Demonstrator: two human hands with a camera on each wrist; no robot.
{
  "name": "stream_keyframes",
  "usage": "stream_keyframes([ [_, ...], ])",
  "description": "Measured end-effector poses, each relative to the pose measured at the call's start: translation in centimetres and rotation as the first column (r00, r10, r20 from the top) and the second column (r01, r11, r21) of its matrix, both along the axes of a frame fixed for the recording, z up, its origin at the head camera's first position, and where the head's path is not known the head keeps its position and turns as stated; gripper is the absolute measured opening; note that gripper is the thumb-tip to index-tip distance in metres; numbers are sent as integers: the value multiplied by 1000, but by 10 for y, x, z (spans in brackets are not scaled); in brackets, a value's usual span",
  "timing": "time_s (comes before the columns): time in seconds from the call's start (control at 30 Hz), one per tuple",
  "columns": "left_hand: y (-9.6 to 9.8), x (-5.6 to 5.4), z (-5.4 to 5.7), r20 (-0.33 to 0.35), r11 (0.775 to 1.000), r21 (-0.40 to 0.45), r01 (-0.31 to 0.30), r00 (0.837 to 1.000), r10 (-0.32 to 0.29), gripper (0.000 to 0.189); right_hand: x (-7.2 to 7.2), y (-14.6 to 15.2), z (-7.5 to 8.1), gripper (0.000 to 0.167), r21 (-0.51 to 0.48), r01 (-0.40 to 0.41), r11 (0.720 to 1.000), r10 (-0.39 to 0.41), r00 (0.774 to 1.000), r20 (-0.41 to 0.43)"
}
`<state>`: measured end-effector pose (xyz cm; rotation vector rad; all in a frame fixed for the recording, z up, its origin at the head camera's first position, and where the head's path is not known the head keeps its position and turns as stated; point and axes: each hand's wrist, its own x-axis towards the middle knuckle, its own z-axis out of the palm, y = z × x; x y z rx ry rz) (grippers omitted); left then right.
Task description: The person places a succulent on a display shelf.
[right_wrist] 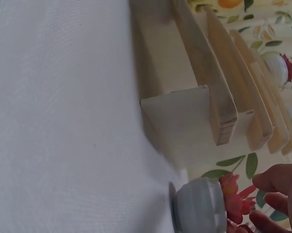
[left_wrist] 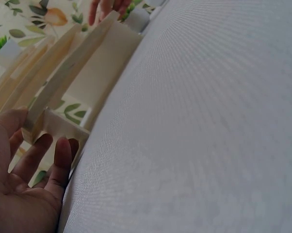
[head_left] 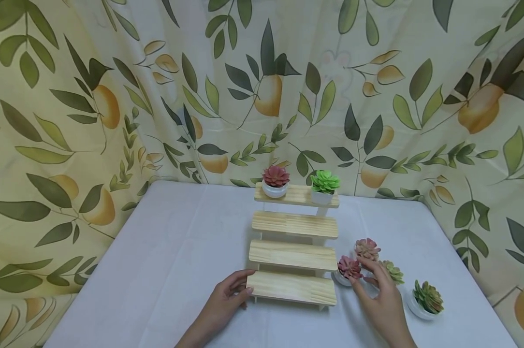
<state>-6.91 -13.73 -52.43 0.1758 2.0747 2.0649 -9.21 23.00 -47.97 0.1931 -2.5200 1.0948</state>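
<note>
A four-step wooden display stand (head_left: 292, 287) with white side supports rises away from me. My left hand (head_left: 229, 295) holds the left end of its lowest step, thumb at the front corner and index finger at the back corner. To the stand's right sits a pinkish-red artificial succulent (head_left: 349, 267) in a round white pot (right_wrist: 199, 206). My right hand (head_left: 381, 295) is at its right side, thumb and fingers spread apart, fingertips right at the leaves. On the top step stand a dark red succulent (head_left: 276, 177) and a bright green succulent (head_left: 325, 181), both in white pots.
Behind the right hand are a pale pink succulent (head_left: 367, 249) and a light green succulent (head_left: 391, 272), partly hidden. Farther right stands a dark green succulent (head_left: 428, 297) in a white pot. A leaf-and-fruit patterned curtain (head_left: 227, 135) hangs behind the white-covered table (head_left: 166, 251).
</note>
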Motion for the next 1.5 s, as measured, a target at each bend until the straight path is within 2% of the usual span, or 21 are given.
stream_keyframes([
  [0.47, 0, 0, 0, 26, 1000, 9, -9, 1000, 8, 48, -2, -4, -8, 64, 11, -11, 1000, 10, 999, 44],
  [0.77, -1, -1, 2, 4, 1000, 5, -3, 1000, 3, 47, -9, -5, -9, 70, 49, -5, 999, 0, 996, 87],
  [1.1, 0, 0, 0, 7, 1000, 7, -4, 1000, 4, 47, -13, -2, -18, 83, 60, -55, 997, 53, 997, 47],
  [1.27, 0, 0, 0, 3, 1000, 1, 1, 1000, -1, 48, -14, -4, -22, 81, 93, -54, 994, 50, 998, 40],
  [1.5, 0, -1, -1, 11, 1000, 9, -5, 1000, 5, 48, -13, -4, -23, 80, 99, -91, 991, 88, 996, 32],
])
